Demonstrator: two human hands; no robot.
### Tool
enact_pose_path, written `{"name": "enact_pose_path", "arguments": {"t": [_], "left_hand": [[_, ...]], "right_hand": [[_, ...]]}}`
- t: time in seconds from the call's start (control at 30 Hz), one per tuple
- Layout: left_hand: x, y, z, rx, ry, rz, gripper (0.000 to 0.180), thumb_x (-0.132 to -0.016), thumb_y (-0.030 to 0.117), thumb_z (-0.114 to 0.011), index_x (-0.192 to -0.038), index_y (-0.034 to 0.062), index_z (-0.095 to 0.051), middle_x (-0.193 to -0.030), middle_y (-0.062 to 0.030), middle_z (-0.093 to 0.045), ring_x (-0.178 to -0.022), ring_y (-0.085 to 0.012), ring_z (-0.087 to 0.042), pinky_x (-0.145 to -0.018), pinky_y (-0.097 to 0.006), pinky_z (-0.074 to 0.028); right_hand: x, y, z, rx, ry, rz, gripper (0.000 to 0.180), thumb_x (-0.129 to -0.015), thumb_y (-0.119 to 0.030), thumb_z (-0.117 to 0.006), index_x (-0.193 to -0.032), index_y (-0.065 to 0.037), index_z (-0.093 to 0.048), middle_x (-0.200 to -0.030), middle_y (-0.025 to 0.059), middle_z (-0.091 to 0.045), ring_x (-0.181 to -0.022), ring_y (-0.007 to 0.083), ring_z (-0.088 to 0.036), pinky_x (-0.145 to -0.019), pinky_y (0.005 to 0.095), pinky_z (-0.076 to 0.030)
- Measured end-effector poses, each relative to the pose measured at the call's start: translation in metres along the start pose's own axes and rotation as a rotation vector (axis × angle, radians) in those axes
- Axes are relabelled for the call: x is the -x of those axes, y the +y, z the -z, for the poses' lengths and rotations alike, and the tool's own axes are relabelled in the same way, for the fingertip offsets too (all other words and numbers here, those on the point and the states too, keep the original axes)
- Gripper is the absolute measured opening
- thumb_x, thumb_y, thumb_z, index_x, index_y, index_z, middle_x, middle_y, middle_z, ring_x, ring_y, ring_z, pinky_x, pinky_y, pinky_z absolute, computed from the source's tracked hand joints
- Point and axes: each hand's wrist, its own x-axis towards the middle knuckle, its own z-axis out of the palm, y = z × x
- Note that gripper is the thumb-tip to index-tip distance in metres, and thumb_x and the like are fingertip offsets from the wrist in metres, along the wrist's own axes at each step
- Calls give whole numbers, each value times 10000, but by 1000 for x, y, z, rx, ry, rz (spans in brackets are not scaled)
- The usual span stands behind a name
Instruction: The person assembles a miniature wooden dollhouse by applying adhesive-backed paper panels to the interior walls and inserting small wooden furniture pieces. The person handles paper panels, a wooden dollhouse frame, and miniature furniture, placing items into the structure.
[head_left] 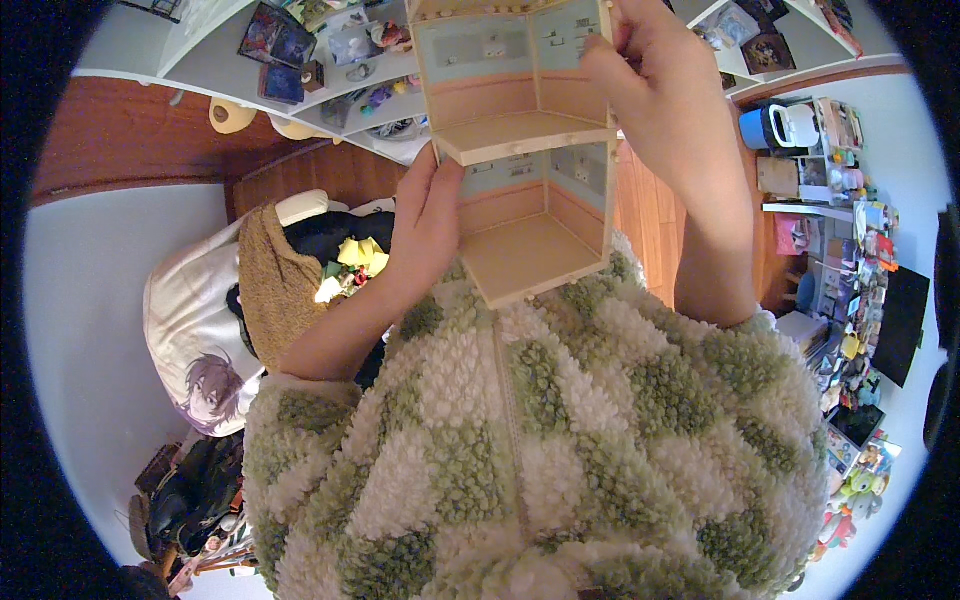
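A small wooden dollhouse [530, 250] is held up in front of my chest. It has stacked open rooms, with pale blue upper walls, pinkish lower walls and bare light-wood floors. My left hand [425, 215] is closed on its left side, near the edge between two floors, with some fingers hidden behind it. Higher up, my right hand [665, 95] grips the right wall, thumb on the near side. The top of the dollhouse runs out of the picture.
White shelves [215, 50] with figures and pictures stand ahead. A chair heaped with clothes and a brown cloth [270, 290] is at the left. Crowded shelves and a dark monitor [903, 325] line the right. Wooden flooring [645, 205] shows between.
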Motion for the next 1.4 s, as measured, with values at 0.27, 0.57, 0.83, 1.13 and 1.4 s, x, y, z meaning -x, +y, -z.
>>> {"name": "enact_pose_path", "arguments": {"t": [0.27, 0.57, 0.83, 1.13, 1.4], "left_hand": [[1, 1, -5, 123, -100, 0, 403, -914, 113, -508, -1278, -3, -381, -1202, -111, -539, -1098, -171, -513, -944, -316, -407], [1, -2, -2, -222, -174, -56, 683, -723, 58, -738, -1265, 19, -325, -1165, -137, -553, -1106, -214, -539, -912, -355, -453], [2, 0, 0, -167, -240, -70, 770, -732, 87, -753, -1317, 9, -260, -1234, -132, -500, -1146, -203, -495, -954, -361, -424], [10, -1, 13, -99, -415, -26, 587, -900, 95, -554, -1389, 29, -237, -1309, -103, -431, -1174, -189, -456, -949, -337, -424], [-14, 41, 11, -329, -147, -288, 218, -921, 117, -498, -1099, -1, -543, -762, -112, -566, -609, -150, -493, -561, -306, -422]], "right_hand": [[4, -5, 12, 26, -23, -121, 167, -781, -71, -576, -866, 25, -469, -639, 184, -517, -567, 300, -524, -533, 365, -410], [6, -1, 6, -68, 6, -88, 163, -777, -73, -579, -841, 29, -469, -615, 175, -519, -545, 246, -518, -520, 339, -409], [13, -6, 10, 31, 54, 5, 165, -775, -76, -581, -843, 24, -470, -614, 178, -515, -540, 256, -507, -518, 338, -403], [10, 31, 6, -15, 92, 222, 130, -828, -46, -550, -787, -38, -427, -595, 41, -370, -552, 70, -389, -477, 260, -346], [1, 12, 34, -150, 84, 112, 174, -845, -75, -589, -854, -31, -420, -602, 135, -494, -513, 272, -549, -477, 326, -412]]}}
